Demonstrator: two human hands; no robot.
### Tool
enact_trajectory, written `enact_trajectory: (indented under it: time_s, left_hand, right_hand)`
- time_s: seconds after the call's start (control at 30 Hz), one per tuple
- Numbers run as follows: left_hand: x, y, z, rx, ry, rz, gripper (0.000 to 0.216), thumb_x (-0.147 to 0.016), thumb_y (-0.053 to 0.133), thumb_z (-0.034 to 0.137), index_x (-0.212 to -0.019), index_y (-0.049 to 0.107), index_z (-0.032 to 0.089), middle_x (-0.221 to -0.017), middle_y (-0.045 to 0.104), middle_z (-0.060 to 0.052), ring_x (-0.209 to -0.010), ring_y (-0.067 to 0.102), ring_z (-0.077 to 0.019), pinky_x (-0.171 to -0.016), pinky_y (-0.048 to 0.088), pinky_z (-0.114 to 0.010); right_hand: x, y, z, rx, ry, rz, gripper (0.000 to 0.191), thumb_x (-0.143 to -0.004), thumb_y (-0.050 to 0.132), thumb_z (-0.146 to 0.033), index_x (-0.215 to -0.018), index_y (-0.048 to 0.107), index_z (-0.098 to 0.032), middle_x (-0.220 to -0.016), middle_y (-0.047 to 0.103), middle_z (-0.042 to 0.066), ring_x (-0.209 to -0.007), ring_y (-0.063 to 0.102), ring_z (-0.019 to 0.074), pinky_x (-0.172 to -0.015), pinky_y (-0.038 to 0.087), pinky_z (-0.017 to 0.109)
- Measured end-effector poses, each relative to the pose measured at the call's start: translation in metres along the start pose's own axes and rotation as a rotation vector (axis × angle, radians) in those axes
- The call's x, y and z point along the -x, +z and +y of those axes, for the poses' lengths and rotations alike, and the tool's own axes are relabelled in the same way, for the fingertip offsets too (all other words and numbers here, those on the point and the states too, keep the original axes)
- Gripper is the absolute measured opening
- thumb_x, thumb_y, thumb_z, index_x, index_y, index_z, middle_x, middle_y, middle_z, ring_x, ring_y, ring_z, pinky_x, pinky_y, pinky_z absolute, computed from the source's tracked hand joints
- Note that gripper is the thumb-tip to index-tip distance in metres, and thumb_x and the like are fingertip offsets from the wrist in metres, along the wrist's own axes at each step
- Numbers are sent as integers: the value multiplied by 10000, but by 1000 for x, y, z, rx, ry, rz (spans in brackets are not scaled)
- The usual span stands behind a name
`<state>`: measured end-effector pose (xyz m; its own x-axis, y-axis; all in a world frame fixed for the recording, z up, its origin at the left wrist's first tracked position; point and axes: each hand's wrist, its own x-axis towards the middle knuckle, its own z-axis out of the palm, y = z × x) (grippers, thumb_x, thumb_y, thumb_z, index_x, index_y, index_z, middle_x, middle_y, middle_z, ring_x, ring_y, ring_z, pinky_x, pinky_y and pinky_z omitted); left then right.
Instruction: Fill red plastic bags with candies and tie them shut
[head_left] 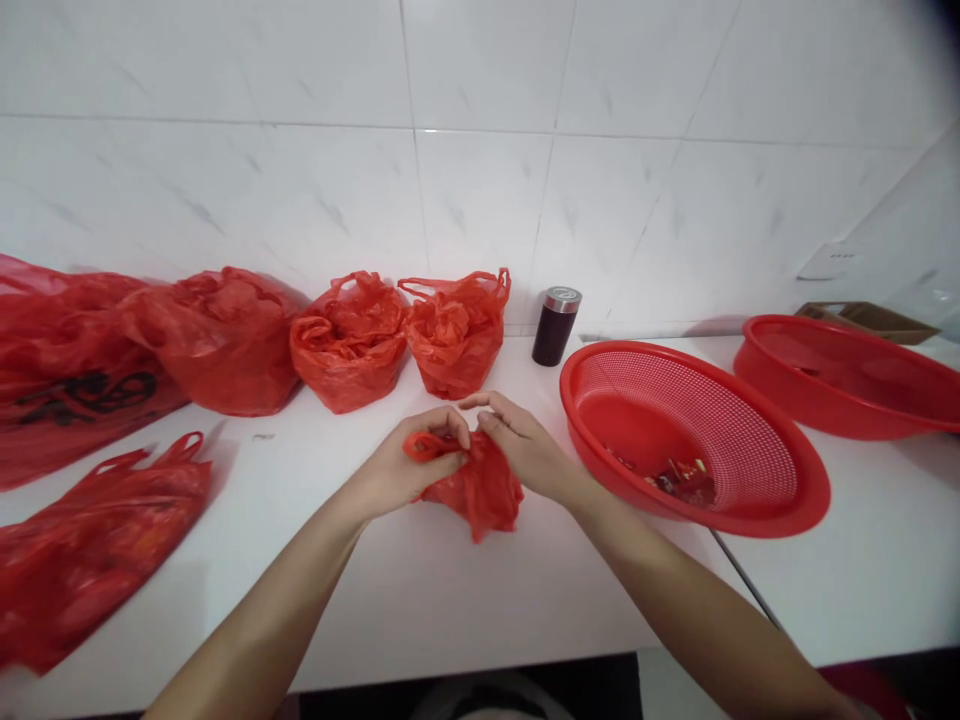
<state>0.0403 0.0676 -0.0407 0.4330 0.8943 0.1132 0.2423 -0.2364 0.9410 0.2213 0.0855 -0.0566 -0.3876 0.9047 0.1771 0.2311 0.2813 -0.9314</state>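
A small red plastic bag [491,490] rests on the white table in front of me, bunched up, with a handle loop sticking out to the left. My left hand [424,455] pinches the gathered top of this bag between thumb and fingers. Close by on the other side, my right hand [521,440] curves over the bag's upper right edge. Its thumb and index finger are apart and reach toward my left fingertips, with no grip visible. What the bag contains is hidden.
Several filled red bags [349,345] line the tiled wall, and another red bag [112,540] lies at left. A dark tumbler [556,325] stands behind my hands. At right are a red mesh basket [765,500] with small wrapped pieces, a second red basin [802,400] and a brown tray [874,320].
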Motion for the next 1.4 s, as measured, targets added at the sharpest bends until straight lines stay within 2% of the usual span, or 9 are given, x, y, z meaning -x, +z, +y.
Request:
enact_trajectory:
  time_s: [0.2, 0.3, 0.53, 0.7, 0.8, 0.9, 1.1, 1.27, 1.4]
  left_hand:
    - [-3, 21, -18, -384, 266, 446, 190, -756, 470, 43, -824, 504, 218, -925, 600, -11, -821, 590, -163, -713, 445, -277]
    - [1, 28, -23, -402, 321, 491, 198, -818, 483, 85, -939, 550, 226, -1046, 615, -43, -955, 603, -191, -787, 463, -298]
    - [23, 35, -26, -196, 114, 329, 217, -940, 483, 272, -1077, 646, 230, -1048, 689, -36, -927, 630, -181, -849, 462, -286]
    - [29, 39, -30, -154, 76, 467, 180, -922, 510, 270, -1030, 647, 225, -912, 672, -12, -802, 603, -165, -733, 457, -254]
    - [29, 42, -35, -153, 142, 658, 129, -902, 513, 217, -998, 599, 218, -922, 633, -14, -826, 584, -164, -766, 449, -260]
    - [31, 49, -40, -65, 136, 662, 130, -901, 485, 192, -995, 569, 224, -933, 606, -18, -829, 580, -163, -768, 452, -269]
    - [36, 59, -43, 178, 53, 465, 118, -906, 542, 335, -935, 475, 243, -715, 509, 40, -576, 470, -119, -547, 390, -235]
    - [33, 59, -42, 59, 129, 725, 89, -905, 545, 275, -911, 465, 238, -748, 432, 39, -629, 443, -115, -579, 388, -229]
    - [31, 62, -43, 70, 197, 814, 82, -914, 522, 253, -941, 445, 244, -808, 460, 26, -676, 491, -121, -633, 431, -241]
  right_hand:
    - [7, 13, 15, -349, 117, -194, 276, -898, 451, -251, -1160, 541, -244, -678, 527, -47, -560, 472, 102, -560, 394, 241]
    - [6, 12, 18, -349, 94, -196, 186, -876, 467, -248, -1005, 596, -212, -756, 583, -10, -657, 543, 123, -629, 447, 268]
    - [10, 16, 24, 225, -460, 380, 99, -796, 510, -162, -849, 560, -229, -987, 622, 63, -936, 591, 191, -842, 475, 354]
    - [15, 26, 11, -122, -175, 292, 78, -863, 467, -204, -930, 493, -235, -828, 550, -12, -722, 561, 117, -669, 474, 263]
    - [20, 27, 5, -238, -39, 46, 173, -821, 509, -186, -984, 485, -240, -920, 546, -17, -705, 541, 96, -605, 451, 231]
    - [24, 24, 5, -153, 42, -138, 239, -760, 503, -129, -966, 489, -248, -883, 545, -38, -586, 474, 74, -511, 387, 212]
    - [22, 26, -1, -27, -167, 254, 144, -754, 442, -94, -775, 524, -211, -840, 543, -4, -755, 529, 124, -653, 444, 255]
    - [26, 41, 5, -251, -24, 176, 102, -823, 440, -140, -862, 470, -230, -811, 541, -31, -702, 518, 111, -616, 433, 242]
    - [30, 37, 10, -224, 45, -73, 168, -822, 530, -180, -978, 501, -235, -797, 544, -40, -684, 505, 108, -600, 424, 240]
